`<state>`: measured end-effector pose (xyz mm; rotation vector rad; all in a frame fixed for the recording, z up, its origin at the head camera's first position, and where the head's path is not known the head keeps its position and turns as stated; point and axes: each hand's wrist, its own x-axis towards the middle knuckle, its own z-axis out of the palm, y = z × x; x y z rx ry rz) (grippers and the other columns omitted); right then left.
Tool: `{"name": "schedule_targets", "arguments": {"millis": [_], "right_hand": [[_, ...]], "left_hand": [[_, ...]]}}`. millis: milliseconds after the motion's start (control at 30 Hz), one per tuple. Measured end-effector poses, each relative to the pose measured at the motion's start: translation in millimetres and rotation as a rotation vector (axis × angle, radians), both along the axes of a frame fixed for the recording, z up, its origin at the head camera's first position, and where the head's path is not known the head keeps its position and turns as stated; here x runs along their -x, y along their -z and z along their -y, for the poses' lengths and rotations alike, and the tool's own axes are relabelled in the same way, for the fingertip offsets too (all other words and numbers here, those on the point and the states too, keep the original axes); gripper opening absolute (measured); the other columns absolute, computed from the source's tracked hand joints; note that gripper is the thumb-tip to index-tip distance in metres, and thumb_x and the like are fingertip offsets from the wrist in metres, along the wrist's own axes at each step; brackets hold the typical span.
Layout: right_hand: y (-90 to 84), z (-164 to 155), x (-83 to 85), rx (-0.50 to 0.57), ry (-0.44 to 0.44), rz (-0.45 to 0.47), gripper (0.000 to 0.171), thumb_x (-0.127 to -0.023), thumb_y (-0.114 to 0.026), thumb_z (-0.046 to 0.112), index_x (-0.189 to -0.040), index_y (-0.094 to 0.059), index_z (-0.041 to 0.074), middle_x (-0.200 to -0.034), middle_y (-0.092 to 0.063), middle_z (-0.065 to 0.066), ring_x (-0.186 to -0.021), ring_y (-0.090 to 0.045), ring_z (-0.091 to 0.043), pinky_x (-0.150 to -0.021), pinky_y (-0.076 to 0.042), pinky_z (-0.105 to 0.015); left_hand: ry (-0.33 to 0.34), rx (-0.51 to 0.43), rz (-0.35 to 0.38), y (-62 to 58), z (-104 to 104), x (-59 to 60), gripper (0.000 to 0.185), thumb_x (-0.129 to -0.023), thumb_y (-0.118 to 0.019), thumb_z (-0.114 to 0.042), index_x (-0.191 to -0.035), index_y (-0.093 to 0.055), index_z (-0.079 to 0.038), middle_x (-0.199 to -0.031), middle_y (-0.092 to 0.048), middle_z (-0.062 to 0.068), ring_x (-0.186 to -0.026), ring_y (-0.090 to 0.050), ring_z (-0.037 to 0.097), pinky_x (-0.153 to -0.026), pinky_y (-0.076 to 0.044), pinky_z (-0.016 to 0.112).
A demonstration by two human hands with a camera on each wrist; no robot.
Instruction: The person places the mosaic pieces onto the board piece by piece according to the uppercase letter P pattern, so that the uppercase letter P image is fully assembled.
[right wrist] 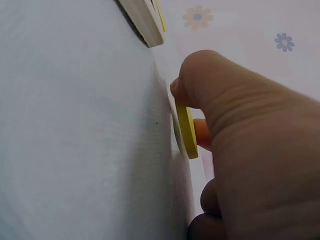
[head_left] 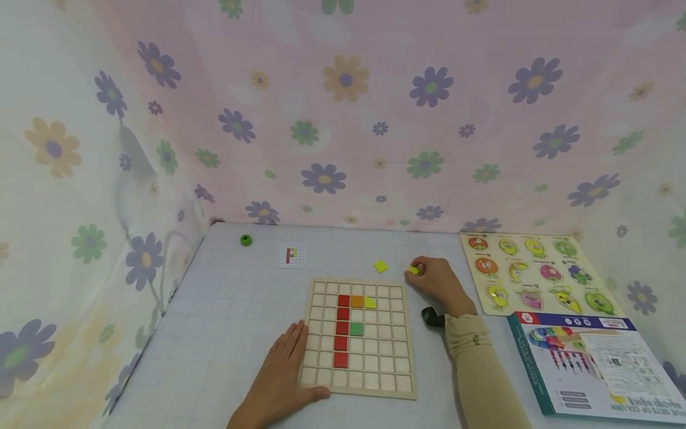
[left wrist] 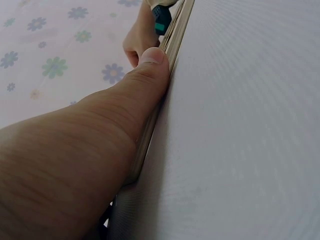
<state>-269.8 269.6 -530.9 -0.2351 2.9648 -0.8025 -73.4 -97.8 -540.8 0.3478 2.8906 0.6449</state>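
A wooden grid board (head_left: 415, 381) lies on the table, bearing a column of several red tiles (head_left: 342, 328), an orange tile (head_left: 356, 302), a yellow tile (head_left: 370, 303) and a green tile (head_left: 356, 329). Around its near left corner rests my left hand (head_left: 278, 372), fingers straight along the left side and thumb against the near edge. Right of the board's far corner, my right hand (head_left: 438, 281) pinches a small yellow tile (right wrist: 185, 127) between thumb and fingers, close to the table surface. Another yellow tile (head_left: 380, 266) lies loose just beyond the board.
Beyond the board lies a small pattern card (head_left: 292, 255), with a green bead (head_left: 246, 240) to its left. At the right are a fruit puzzle board (head_left: 541, 277) and a large printed box (head_left: 584, 369). Flowered cloth (head_left: 343, 137) walls the table's back and sides.
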Motion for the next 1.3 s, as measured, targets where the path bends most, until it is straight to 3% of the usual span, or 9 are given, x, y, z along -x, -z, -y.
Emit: {"name": "schedule_targets", "arguments": {"millis": [200, 500, 800, 1300], "right_hand": [[-2.2, 0.6, -3.8, 0.020, 0.000, -0.021, 0.036, -0.093, -0.070, 0.034, -0.115, -0.073, 0.006, -0.090, -0.072, -0.010, -0.075, -0.059, -0.019, -0.075, -0.055, -0.041], [-12.9, 10.1, -13.4, 0.090, -0.051, -0.042, 0.031, -0.093, -0.071, 0.032, -0.112, -0.073, 0.007, -0.078, -0.061, -0.007, -0.066, -0.046, -0.018, -0.061, -0.040, -0.030], [-18.7, 22.3, -24.4, 0.149, -0.144, -0.062, 0.022, -0.092, -0.073, 0.026, -0.106, -0.073, 0.009, -0.059, -0.038, 0.004, -0.053, -0.026, -0.010, -0.052, -0.025, -0.025], [-33.5, 49.7, -52.0, 0.126, -0.317, -0.081, 0.018, -0.089, -0.076, 0.019, -0.103, -0.073, 0.009, -0.061, -0.037, 0.010, -0.054, -0.027, -0.003, -0.052, -0.026, -0.019]], "left_hand": [[-0.002, 0.004, -0.002, -2.0, -0.6, -0.3, 0.131, -0.069, -0.067, -0.086, -0.162, -0.025, -0.005, -0.170, -0.024, 0.011, -0.157, -0.024, 0.032, -0.127, -0.025, 0.053], [-0.002, -0.003, -0.016, -2.0, 0.4, -1.5, 0.131, -0.069, -0.066, -0.087, -0.162, -0.025, -0.005, -0.170, -0.025, 0.011, -0.157, -0.025, 0.031, -0.126, -0.026, 0.052], [0.002, 0.009, -0.024, -0.4, 0.9, -2.5, 0.130, -0.069, -0.067, -0.085, -0.161, -0.025, -0.005, -0.170, -0.026, 0.011, -0.157, -0.025, 0.031, -0.126, -0.027, 0.052], [0.008, 0.006, -0.022, 0.8, 0.0, -0.4, 0.131, -0.069, -0.065, -0.088, -0.162, -0.024, -0.004, -0.170, -0.025, 0.012, -0.157, -0.024, 0.032, -0.127, -0.026, 0.052]]}}
